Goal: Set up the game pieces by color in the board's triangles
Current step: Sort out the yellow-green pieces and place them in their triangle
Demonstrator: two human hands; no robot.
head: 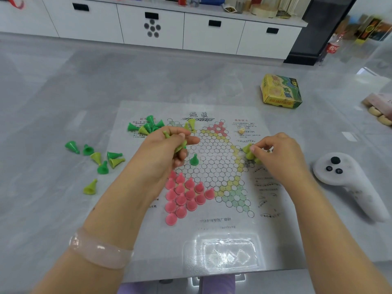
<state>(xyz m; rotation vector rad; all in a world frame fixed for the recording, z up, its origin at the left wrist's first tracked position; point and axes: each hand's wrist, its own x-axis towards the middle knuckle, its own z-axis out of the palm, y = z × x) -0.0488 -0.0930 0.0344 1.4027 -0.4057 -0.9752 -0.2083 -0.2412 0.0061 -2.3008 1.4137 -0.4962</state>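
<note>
— What is seen on the board [214, 225], and where are the pieces relative to it?

— The paper board is laid flat on the grey table [53, 92]. Its near-left triangle is filled by the pink pieces [184, 196], all stood upright and packed close together. One dark green piece [193, 160] is stood alone on the circles just left of the board's centre. Two yellow-green pieces [190, 124] are seen at the board's far-left triangle.

— And off the board?

— A heap of green pieces [146, 126] is piled at the board's far-left corner, on the printed margin. Further left of the board, a scatter of green and yellow-green pieces [99, 158] is strewn on the table, most lying on their sides.

— How are the hands occupied?

— Several yellow-green pieces [178, 143] are gripped in the left hand [169, 149], whose fingers are curled round them above the board's left side. At the board's right triangle, a yellow-green piece [247, 148] is pinched by the fingertips of the right hand [275, 158], with other such pieces just beneath it.

— Anything else nearby?

— A yellow and green box [281, 92] is placed beyond the board's far-right corner, and a white controller [347, 183] is laid to the board's right.
</note>
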